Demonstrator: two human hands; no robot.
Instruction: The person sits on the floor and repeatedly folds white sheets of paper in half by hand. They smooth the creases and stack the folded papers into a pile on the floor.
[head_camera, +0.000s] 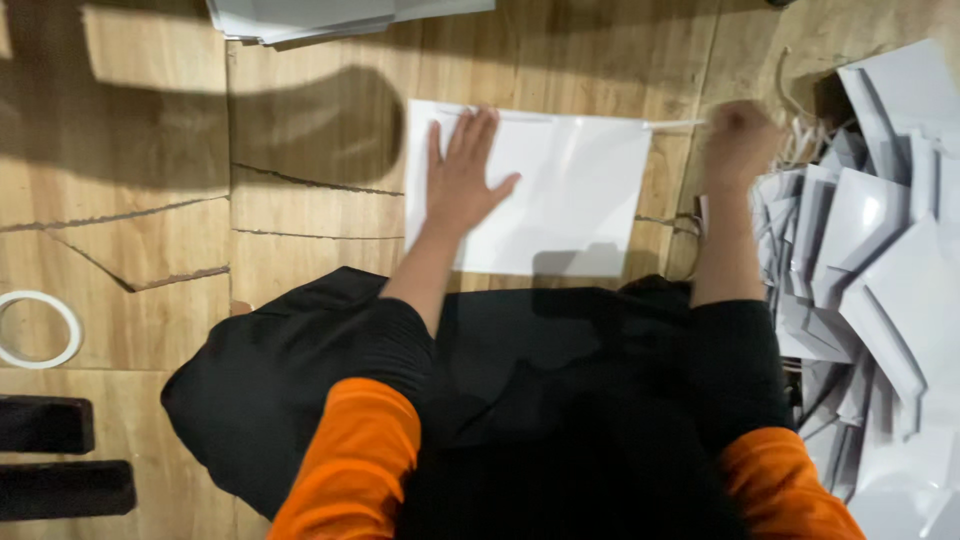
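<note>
Wooden floor (150, 250) under all. Left hand (462, 175) flat, fingers wide, pressing white sheet (570, 200). Right hand (738, 140) blurry – fist pinching thin white strip (672, 124) at sheet's corner, beside pile of white folded sheets (880, 250).

A plain white sheet (545, 190) lies on tan wood-grain cardboard (150, 240). White folded sheets (880, 270) fill the right of the frame, a white tape ring (38, 330) sits at left. The sleeves (355, 470) are orange, the lap cloth (300, 380) black.
</note>
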